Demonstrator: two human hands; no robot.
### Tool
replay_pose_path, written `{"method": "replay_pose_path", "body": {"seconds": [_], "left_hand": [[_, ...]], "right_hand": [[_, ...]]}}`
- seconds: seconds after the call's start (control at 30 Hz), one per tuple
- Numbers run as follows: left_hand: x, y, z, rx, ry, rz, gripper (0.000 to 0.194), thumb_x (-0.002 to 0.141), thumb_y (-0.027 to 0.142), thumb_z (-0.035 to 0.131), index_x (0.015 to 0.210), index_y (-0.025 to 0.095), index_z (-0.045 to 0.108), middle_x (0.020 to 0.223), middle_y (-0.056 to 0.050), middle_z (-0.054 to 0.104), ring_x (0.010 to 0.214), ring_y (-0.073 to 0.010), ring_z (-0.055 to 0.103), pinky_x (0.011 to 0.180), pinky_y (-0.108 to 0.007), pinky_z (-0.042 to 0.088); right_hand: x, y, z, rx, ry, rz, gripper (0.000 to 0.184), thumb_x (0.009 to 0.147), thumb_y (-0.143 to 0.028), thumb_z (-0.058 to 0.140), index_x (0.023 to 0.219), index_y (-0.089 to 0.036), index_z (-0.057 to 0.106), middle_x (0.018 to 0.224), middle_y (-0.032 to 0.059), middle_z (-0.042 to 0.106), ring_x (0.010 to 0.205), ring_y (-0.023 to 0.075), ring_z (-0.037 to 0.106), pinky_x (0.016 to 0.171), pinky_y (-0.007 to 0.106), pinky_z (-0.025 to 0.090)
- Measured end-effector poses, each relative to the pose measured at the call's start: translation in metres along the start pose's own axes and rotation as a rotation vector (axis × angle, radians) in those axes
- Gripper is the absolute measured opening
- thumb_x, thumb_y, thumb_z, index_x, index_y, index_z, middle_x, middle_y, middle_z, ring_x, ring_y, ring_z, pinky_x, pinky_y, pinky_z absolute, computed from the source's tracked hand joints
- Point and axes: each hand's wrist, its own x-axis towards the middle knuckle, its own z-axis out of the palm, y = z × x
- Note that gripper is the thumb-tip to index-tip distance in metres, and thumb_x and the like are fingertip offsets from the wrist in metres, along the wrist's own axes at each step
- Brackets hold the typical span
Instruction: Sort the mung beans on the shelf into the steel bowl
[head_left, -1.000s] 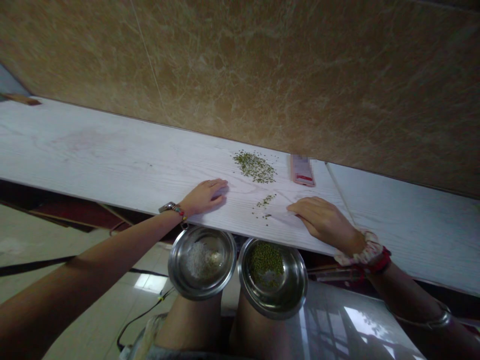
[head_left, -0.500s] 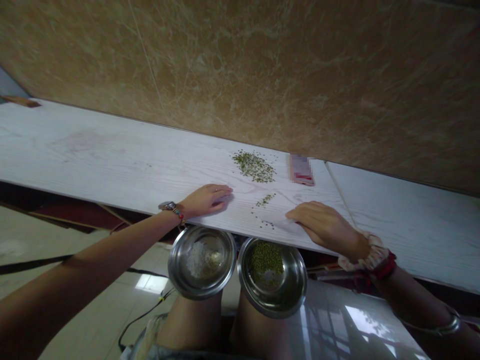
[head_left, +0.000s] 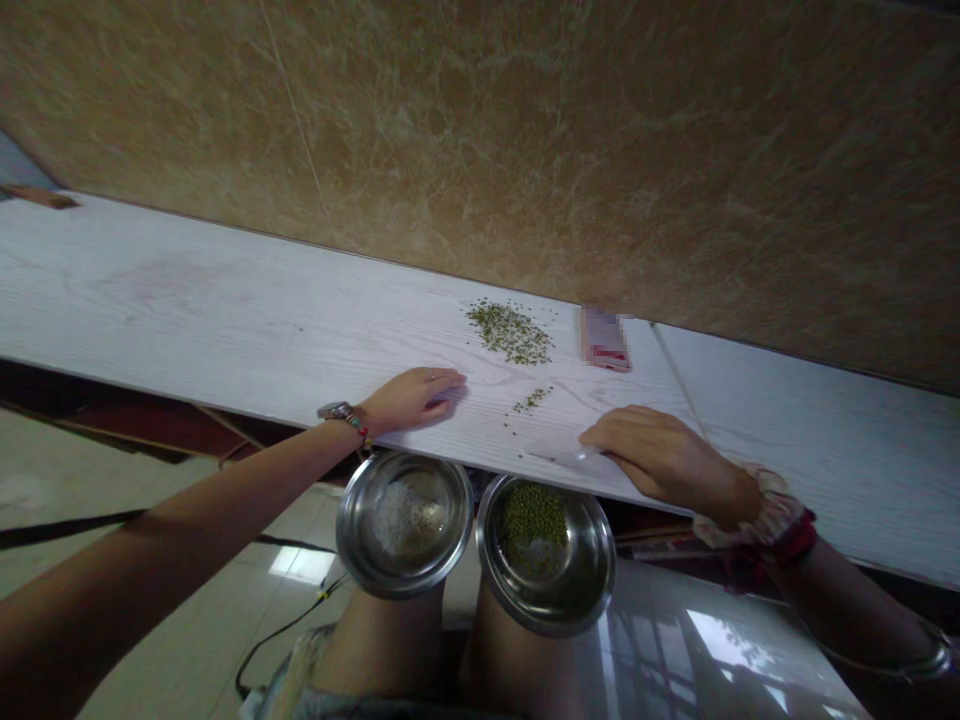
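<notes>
The fingers (head_left: 592, 438) of your right hand (head_left: 664, 455) are pinched closed on a pale see-through piece (head_left: 555, 452), thin and low over the desk (head_left: 262, 320); its exact shape is too blurred to tell. The fingers (head_left: 450, 379) of your left hand (head_left: 409, 400) are open and stretched out, palm down on the desk.

In this head view, two metal bowls sit over your legs at the near edge of the desk. The left bowl (head_left: 356, 555), just below your left hand, has white grain-like bits (head_left: 405, 520) in it. The right bowl (head_left: 585, 600), below and to the left of your right fingers, holds green beans (head_left: 534, 525), gathered towards its far left side, with bare metal showing on the right.

Beyond and to the right of your left fingers lies a spread pile of green beans (head_left: 510, 332). A small line of loose beans (head_left: 534, 400) lies between your two sets of fingers, with a few strays trailing towards the near edge. Straight out past your right fingers, near the wall (head_left: 480, 140), is a phone (head_left: 604, 340).

Compared with half a second ago, your right hand has shifted slightly to the right and towards you, and fewer strays show by the near edge. Your left hand and both bowls have stayed put.
</notes>
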Motion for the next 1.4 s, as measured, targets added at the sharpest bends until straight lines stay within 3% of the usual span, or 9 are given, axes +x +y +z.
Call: {"method": "replay_pose_path", "body": {"seconds": [0.33,0.53,0.8,1.23,1.4], "left_hand": [[0.000,-0.002,0.002,0.007,0.010,0.010,0.033,0.088,0.027,0.045,0.117,0.015,0.054,0.125,-0.010,0.057,0.114,-0.0203,0.054,0.098,-0.036,0.043],[0.000,-0.003,0.003,-0.006,0.018,0.003,0.033,0.088,0.027,0.045,0.117,0.015,0.053,0.124,-0.009,0.058,0.113,-0.0205,0.054,0.096,-0.036,0.044],[0.001,-0.003,0.003,-0.032,0.027,-0.004,0.032,0.088,0.028,0.044,0.116,0.014,0.054,0.121,-0.011,0.060,0.112,-0.0208,0.055,0.095,-0.034,0.045],[0.000,-0.001,0.001,-0.034,0.031,-0.012,0.030,0.088,0.026,0.046,0.115,0.015,0.053,0.122,-0.010,0.059,0.109,-0.0208,0.057,0.095,-0.036,0.045],[0.000,-0.002,0.002,-0.018,0.030,-0.003,0.030,0.088,0.025,0.046,0.115,0.015,0.053,0.123,-0.011,0.059,0.111,-0.0206,0.056,0.096,-0.035,0.045]], "right_hand": [[0.006,-0.015,-0.012,0.056,-0.013,-0.020,0.021,0.087,-0.012,0.041,0.092,-0.017,0.061,0.080,0.0031,0.069,0.075,0.0125,0.062,0.069,0.026,0.051],[0.012,-0.012,0.000,-0.064,0.077,-0.012,0.019,0.087,-0.013,0.043,0.096,-0.014,0.060,0.083,0.0064,0.069,0.077,0.0152,0.062,0.068,0.028,0.051],[0.026,-0.010,0.019,-0.129,0.055,0.019,0.024,0.086,-0.008,0.041,0.097,-0.013,0.062,0.086,0.0075,0.070,0.078,0.0166,0.062,0.067,0.030,0.049],[0.032,0.007,0.010,-0.131,0.088,-0.099,0.020,0.089,-0.015,0.043,0.095,-0.011,0.061,0.082,0.0075,0.070,0.076,0.0157,0.062,0.067,0.028,0.050],[0.031,0.001,0.014,-0.095,0.050,-0.082,0.021,0.090,-0.017,0.043,0.098,-0.012,0.061,0.086,0.0070,0.070,0.080,0.0158,0.062,0.071,0.029,0.050]]}}
